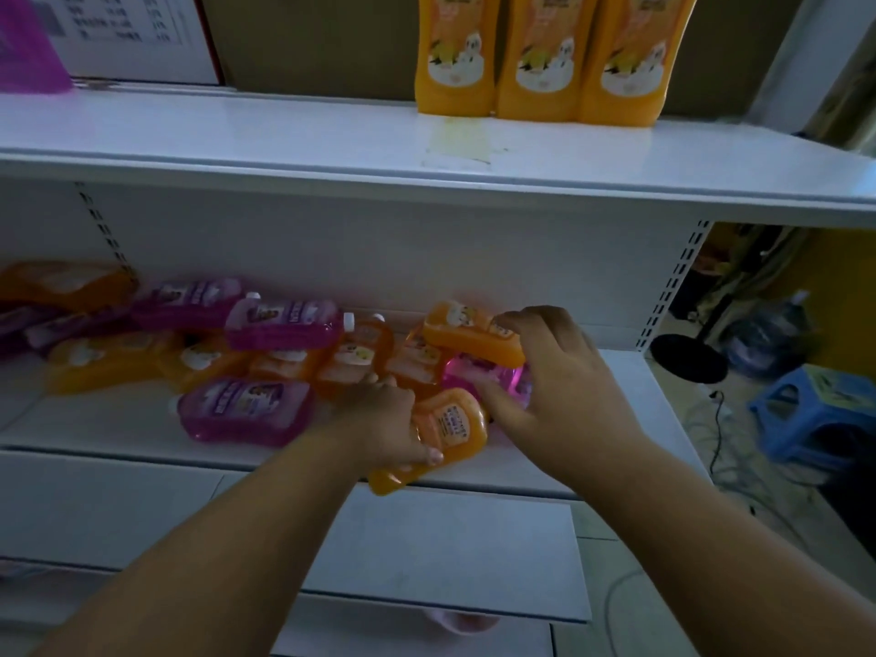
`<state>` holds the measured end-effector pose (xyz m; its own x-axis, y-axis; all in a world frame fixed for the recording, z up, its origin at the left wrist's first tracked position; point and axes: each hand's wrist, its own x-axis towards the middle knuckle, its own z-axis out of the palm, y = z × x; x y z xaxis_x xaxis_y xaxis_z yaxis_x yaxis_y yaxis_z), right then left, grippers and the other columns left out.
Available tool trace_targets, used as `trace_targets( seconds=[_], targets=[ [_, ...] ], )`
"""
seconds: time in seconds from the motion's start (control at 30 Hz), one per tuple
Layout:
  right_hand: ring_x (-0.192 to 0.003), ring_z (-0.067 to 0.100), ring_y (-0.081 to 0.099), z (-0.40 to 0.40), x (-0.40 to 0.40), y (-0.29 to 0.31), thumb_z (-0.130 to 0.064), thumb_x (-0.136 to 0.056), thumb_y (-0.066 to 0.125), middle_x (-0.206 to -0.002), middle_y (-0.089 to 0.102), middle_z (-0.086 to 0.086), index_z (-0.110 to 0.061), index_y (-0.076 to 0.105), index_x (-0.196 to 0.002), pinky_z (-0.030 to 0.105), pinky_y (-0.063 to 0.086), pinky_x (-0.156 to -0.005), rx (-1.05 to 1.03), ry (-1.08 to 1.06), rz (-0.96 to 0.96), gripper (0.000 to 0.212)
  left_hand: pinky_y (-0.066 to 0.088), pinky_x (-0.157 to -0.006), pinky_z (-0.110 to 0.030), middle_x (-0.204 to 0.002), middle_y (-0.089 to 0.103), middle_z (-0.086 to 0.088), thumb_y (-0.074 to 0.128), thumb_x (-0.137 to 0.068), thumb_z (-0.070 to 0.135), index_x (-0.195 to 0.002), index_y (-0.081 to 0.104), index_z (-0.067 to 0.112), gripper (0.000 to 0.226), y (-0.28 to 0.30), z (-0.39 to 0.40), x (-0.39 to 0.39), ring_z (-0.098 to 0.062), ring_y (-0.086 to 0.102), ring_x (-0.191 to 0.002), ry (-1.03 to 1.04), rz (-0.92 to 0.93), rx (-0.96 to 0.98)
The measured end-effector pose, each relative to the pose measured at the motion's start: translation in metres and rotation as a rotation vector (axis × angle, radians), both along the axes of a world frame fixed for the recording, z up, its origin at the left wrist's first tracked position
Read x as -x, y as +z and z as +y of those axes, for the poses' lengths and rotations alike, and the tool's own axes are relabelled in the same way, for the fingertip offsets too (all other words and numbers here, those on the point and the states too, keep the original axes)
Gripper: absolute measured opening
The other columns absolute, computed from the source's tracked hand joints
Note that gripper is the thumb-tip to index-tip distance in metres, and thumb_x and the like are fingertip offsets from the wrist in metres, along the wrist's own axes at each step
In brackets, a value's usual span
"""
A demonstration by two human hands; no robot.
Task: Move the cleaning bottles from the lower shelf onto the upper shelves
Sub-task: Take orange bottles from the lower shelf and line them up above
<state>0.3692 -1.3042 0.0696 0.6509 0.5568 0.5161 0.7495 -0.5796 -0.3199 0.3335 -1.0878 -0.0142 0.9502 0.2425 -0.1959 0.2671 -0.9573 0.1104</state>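
Several orange and purple cleaning bottles lie in a heap on the lower shelf. My left hand grips an orange bottle at the shelf's front edge. My right hand holds another orange bottle, lifted slightly above a pink-purple bottle. A purple bottle lies flat just left of my left hand. Three orange bottles stand upright side by side at the back of the upper shelf.
A white box with a red edge and a purple pack sit at the upper shelf's left. A yellowish stain marks that shelf. Right of the rack are a blue stool, cables and a black fan base.
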Motion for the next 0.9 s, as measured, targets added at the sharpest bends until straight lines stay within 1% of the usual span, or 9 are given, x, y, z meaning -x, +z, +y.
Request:
trace_targets(
  seconds=[0.07,0.17,0.27,0.4,0.47,0.57,0.67,0.83,0.9],
  targets=[
    [-0.112,0.010,0.045,0.003,-0.007,-0.005,-0.055,-0.087,0.063,-0.126,0.048,-0.008,-0.033,0.048,-0.127,0.028,0.040,-0.087,-0.005,0.003,0.024,0.048,0.041,-0.073,-0.032,-0.115,0.055,0.008,0.072,-0.060,0.075,-0.105,0.038,0.036,0.068,0.003,-0.008,0.020,-0.013,0.052,-0.097,0.036,-0.114,0.177],
    [-0.103,0.012,0.052,0.006,-0.022,-0.015,-0.052,-0.086,0.061,-0.126,0.048,-0.007,-0.034,0.047,-0.124,0.031,0.046,-0.080,-0.071,-0.015,0.121,0.045,0.049,-0.067,-0.027,-0.096,0.062,0.022,0.074,-0.047,0.077,-0.102,0.052,0.039,0.070,0.013,-0.018,0.057,-0.004,0.061,-0.085,0.245,-0.331,0.534],
    [-0.086,0.011,0.059,0.016,-0.043,-0.028,-0.047,-0.083,0.064,-0.119,0.053,-0.006,-0.032,0.053,-0.115,0.031,0.050,-0.071,-0.169,-0.069,0.294,0.037,0.055,-0.070,-0.032,-0.093,0.072,0.013,0.079,-0.035,0.070,-0.103,0.059,0.036,0.079,0.027,-0.022,0.090,-0.007,0.068,-0.085,0.445,-0.535,0.911],
    [-0.084,0.022,0.063,0.051,-0.087,-0.051,-0.041,-0.088,0.062,-0.112,0.060,0.007,-0.021,0.060,-0.112,0.032,0.049,-0.066,-0.020,-0.105,0.512,0.031,0.055,-0.071,-0.030,-0.095,0.074,0.018,0.087,-0.032,0.057,-0.110,0.058,0.035,0.086,0.055,-0.029,0.112,-0.009,0.072,-0.089,0.450,-0.660,1.189],
    [-0.102,0.036,0.062,0.074,-0.105,-0.056,-0.039,-0.087,0.062,-0.123,0.057,0.017,-0.017,0.056,-0.125,0.042,0.054,-0.081,0.064,-0.056,0.579,0.044,0.055,-0.075,-0.033,-0.098,0.074,0.017,0.087,-0.034,0.056,-0.113,0.057,0.037,0.087,0.064,-0.030,0.116,-0.009,0.072,-0.091,0.442,-0.684,1.236],
    [-0.137,0.043,0.032,0.103,-0.120,-0.055,-0.049,-0.087,0.062,-0.157,0.020,0.017,-0.024,0.032,-0.149,0.048,0.040,-0.104,0.211,-0.082,0.673,0.074,0.057,-0.082,-0.042,-0.102,0.074,0.011,0.087,-0.032,0.060,-0.115,0.057,0.038,0.092,0.067,-0.029,0.119,-0.017,0.071,-0.095,0.502,-0.697,1.243],
    [-0.114,0.038,0.056,0.115,-0.127,-0.048,-0.049,-0.090,0.054,-0.142,0.042,0.020,-0.018,0.054,-0.130,0.041,0.051,-0.088,0.292,-0.086,0.626,0.050,0.056,-0.072,-0.033,-0.096,0.074,0.018,0.094,-0.036,0.058,-0.112,0.057,0.037,0.087,0.064,-0.025,0.119,-0.012,0.072,-0.089,0.531,-0.673,1.224],
    [-0.109,0.032,0.056,0.097,-0.108,-0.046,-0.040,-0.092,0.053,-0.117,0.059,0.010,-0.015,0.062,-0.116,0.038,0.046,-0.091,0.355,-0.072,0.382,0.037,0.053,-0.066,-0.027,-0.091,0.071,0.026,0.090,-0.041,0.054,-0.107,0.057,0.038,0.075,0.056,-0.020,0.119,-0.003,0.071,-0.083,0.548,-0.651,1.210],
    [-0.102,0.030,0.060,0.086,-0.099,-0.047,-0.034,-0.093,0.054,-0.109,0.063,0.008,-0.017,0.066,-0.108,0.041,0.051,-0.088,0.237,-0.090,0.452,0.026,0.055,-0.070,-0.031,-0.091,0.073,0.023,0.092,-0.038,0.057,-0.108,0.058,0.038,0.080,0.053,-0.018,0.120,-0.010,0.071,-0.086,0.559,-0.644,1.211]
  ],
)
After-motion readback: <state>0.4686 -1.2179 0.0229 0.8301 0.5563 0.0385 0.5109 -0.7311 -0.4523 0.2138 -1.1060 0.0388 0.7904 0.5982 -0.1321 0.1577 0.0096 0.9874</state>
